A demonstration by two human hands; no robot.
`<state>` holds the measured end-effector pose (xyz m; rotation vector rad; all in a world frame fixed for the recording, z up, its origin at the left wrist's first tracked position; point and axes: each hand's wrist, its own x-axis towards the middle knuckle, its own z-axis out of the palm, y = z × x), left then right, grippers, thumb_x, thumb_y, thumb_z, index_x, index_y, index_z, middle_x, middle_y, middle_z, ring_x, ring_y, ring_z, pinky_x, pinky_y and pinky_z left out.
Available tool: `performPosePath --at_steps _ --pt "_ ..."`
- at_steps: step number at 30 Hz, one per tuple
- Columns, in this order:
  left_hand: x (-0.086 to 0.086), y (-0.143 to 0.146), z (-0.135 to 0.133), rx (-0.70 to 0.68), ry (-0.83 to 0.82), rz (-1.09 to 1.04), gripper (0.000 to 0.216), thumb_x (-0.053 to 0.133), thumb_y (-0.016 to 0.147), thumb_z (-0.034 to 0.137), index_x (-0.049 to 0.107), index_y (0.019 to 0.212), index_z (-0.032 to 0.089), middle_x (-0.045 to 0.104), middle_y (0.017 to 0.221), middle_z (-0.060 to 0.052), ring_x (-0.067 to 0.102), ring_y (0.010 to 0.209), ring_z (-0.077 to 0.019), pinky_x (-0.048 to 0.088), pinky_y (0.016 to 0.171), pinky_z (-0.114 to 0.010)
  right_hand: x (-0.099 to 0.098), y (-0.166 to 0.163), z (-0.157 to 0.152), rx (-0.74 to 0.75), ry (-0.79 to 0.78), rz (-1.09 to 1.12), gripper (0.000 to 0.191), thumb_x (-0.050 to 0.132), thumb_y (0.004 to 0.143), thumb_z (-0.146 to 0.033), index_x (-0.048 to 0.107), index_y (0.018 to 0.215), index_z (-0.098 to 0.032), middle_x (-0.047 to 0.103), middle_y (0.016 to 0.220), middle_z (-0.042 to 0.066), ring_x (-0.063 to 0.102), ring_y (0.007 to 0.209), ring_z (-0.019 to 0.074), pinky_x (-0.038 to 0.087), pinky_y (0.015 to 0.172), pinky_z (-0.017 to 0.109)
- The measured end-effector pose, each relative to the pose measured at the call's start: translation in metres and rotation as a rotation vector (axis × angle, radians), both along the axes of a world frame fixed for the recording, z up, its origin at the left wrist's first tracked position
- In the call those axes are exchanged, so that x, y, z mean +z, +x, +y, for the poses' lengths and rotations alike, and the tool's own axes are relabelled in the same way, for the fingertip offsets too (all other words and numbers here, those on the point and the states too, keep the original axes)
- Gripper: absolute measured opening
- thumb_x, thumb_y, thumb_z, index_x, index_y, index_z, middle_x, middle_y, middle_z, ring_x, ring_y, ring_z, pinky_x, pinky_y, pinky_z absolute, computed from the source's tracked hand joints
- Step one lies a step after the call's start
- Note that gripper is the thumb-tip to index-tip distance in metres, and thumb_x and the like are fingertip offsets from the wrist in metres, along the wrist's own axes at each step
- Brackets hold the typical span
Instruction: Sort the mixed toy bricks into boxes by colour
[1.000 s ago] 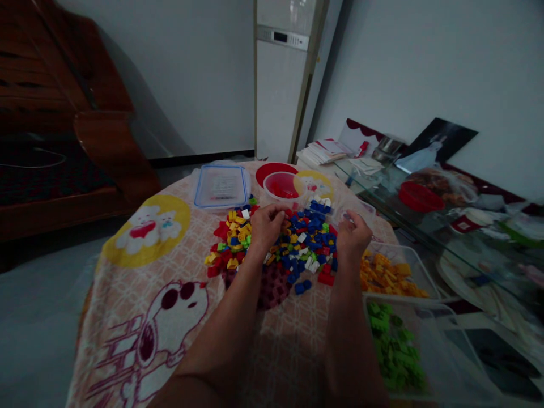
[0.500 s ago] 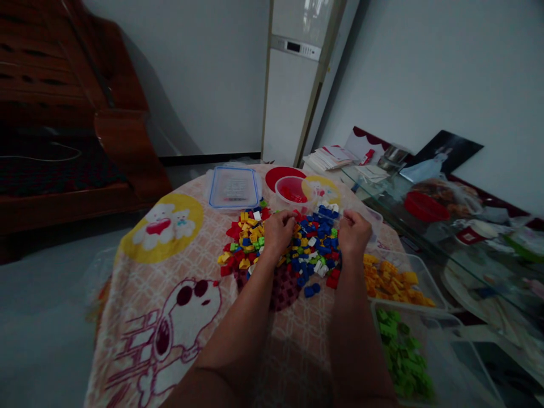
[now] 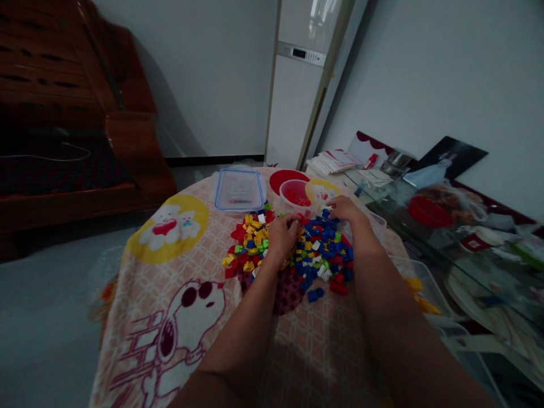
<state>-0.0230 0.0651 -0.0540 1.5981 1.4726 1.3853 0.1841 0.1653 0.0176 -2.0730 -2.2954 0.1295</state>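
Reaching past the brick pile (image 3: 323, 256), the right hand (image 3: 345, 208) now nears the red tub (image 3: 296, 195) while the left hand (image 3: 282, 233) stays curled (neither grip readable).

A clear lidded box (image 3: 238, 190) lay at the desk's (image 3: 178, 272) far edge, a tall white appliance (image 3: 297, 96) beyond, dark wooden furniture (image 3: 127, 141) far left.

Cloth-covered table (image 3: 178, 266) w/ brick pile (image 3: 317, 252)
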Motion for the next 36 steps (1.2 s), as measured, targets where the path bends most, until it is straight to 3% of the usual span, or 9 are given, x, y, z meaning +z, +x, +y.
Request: performPosePath --at_steps 7,12,18,21,24,30,36 --pt "-0.002 0.001 0.001 -0.007 -0.005 -0.005 0.026 0.057 0.085 0.019 0.08 0.097 0.019 0.076 0.076 -0.004 0.07 0.073 -0.019 0.054 0.072 -0.028 -0.018 0.002 0.011 0.166 -0.065 0.022 0.042 0.081 0.057 -0.003 0.083 0.094 -0.022 0.081 0.097 0.003 0.073 0.096 0.0219 0.053 0.084 0.024" --pt "-0.002 0.0 0.001 -0.01 -0.017 0.004 0.027 0.057 0.085 0.019 0.08 0.098 0.018 0.075 0.076 -0.004 0.07 0.073 -0.0193 0.054 0.071 -0.028 -0.02 0.003 0.009 0.124 -0.06 0.092 0.026 0.076 0.062 0.0 0.082 0.08 -0.017 0.08 0.079 0.003 0.074 0.086 0.02 0.053 0.083 0.024" --pt "-0.002 0.0 0.0 -0.007 -0.013 0.011 0.027 0.056 0.085 0.02 0.08 0.098 0.018 0.076 0.078 -0.004 0.07 0.076 -0.02 0.053 0.072 -0.028 -0.011 0.01 -0.001 -0.069 -0.114 0.511 0.023 0.077 0.06 0.0 0.08 0.079 -0.014 0.071 0.06 -0.002 0.061 0.047 0.0141 0.056 0.058 0.028" --pt "-0.002 0.0 0.0 -0.014 -0.017 0.011 0.028 0.056 0.085 0.02 0.08 0.099 0.018 0.077 0.08 -0.005 0.071 0.077 -0.0197 0.053 0.073 -0.028 0.001 0.018 -0.008 -0.08 -0.121 0.733 0.024 0.078 0.058 0.001 0.078 0.079 -0.012 0.069 0.06 -0.001 0.062 0.048 0.0142 0.056 0.053 0.028" --pt "-0.002 0.0 0.001 -0.012 -0.022 0.028 0.027 0.056 0.085 0.019 0.08 0.099 0.018 0.077 0.08 -0.004 0.07 0.077 -0.0189 0.053 0.073 -0.027 0.017 0.031 -0.013 -0.082 -0.114 0.801 0.027 0.081 0.054 0.001 0.076 0.077 -0.011 0.067 0.058 -0.002 0.062 0.051 0.0132 0.057 0.053 0.026" --pt "-0.001 0.001 0.001 0.0 -0.015 0.048 0.027 0.057 0.085 0.019 0.08 0.098 0.017 0.078 0.081 -0.004 0.071 0.078 -0.0185 0.053 0.075 -0.027 0.044 0.072 -0.022 -0.103 -0.134 0.509 0.028 0.085 0.06 -0.007 0.077 0.085 -0.014 0.068 0.063 -0.001 0.063 0.054 0.0108 0.055 0.054 0.019" --pt "0.001 0.001 0.0 0.018 -0.022 0.083 0.027 0.057 0.084 0.017 0.081 0.098 0.018 0.078 0.083 -0.004 0.07 0.078 -0.0185 0.053 0.076 -0.027 0.046 0.086 -0.03 -0.187 -0.226 0.038 0.02 0.078 0.069 -0.008 0.081 0.088 -0.015 0.074 0.072 0.004 0.069 0.065 0.0172 0.053 0.059 0.023"
